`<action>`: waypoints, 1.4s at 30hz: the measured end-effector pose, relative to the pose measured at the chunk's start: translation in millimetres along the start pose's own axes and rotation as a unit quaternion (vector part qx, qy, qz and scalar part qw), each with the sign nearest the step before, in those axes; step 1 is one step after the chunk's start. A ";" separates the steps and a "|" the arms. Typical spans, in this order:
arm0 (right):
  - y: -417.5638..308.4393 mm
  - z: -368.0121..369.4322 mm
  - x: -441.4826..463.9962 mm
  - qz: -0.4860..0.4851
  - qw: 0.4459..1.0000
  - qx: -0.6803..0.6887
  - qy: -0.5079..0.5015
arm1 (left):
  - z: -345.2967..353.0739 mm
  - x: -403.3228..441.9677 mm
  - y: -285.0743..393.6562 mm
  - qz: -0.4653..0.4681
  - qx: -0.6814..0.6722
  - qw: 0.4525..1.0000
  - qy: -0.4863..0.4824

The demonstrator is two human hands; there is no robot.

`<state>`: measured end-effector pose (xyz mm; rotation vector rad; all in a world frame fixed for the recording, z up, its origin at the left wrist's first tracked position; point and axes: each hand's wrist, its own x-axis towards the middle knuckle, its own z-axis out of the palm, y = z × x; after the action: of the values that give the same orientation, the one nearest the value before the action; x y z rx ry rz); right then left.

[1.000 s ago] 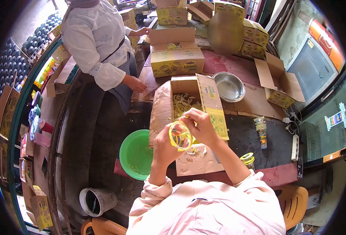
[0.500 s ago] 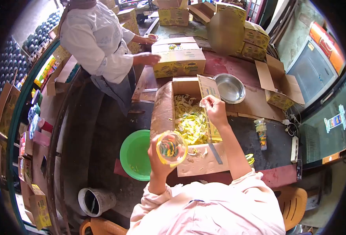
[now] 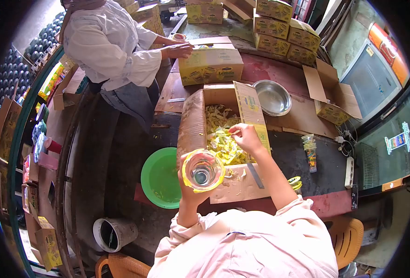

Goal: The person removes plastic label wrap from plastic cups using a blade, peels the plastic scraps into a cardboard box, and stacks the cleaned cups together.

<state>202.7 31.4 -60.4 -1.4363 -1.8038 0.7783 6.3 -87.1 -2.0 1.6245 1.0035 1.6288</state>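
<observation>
At lower left of the frame, a green basin sits beside my left hand, fingers curled around a clear plastic cup with a ragged yellow rim, at lower center. Above, a co-worker's hand touches a carton reading "Lemon". My right hand, fingertips pinched on contents I cannot tell, has dropped from the open carton's flap to yellow scraps, leaving the cup to my left. Nested cups stand right.

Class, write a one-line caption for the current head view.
Left hand gripping a clear cup, right hand over yellow scraps in an open carton.
</observation>
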 end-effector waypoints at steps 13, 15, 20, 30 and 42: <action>25.4 -35.9 -115.8 0.019 0.970 -0.104 0.219 | 7.4 -1.5 -5.2 -0.072 -0.072 0.994 -0.032; 38.2 -34.7 -144.9 0.104 0.960 -0.100 0.240 | 9.3 -1.6 -9.6 -0.074 -0.055 0.995 -0.038; 46.9 -23.7 -173.1 0.176 0.952 -0.144 0.204 | 18.2 -2.5 -9.3 -0.091 -0.068 0.992 -0.062; 81.9 -54.9 -205.2 0.284 0.944 0.164 -0.018 | 15.2 -7.6 2.0 -0.041 -0.078 0.994 -0.060; 10.1 -117.8 -200.8 0.162 0.973 0.096 0.130 | 19.2 -13.3 11.2 0.011 -0.004 0.998 -0.062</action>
<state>333.7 -158.9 -30.3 -1.6389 -1.2784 0.8543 27.0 -102.5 -0.2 1.7143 0.9186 1.5249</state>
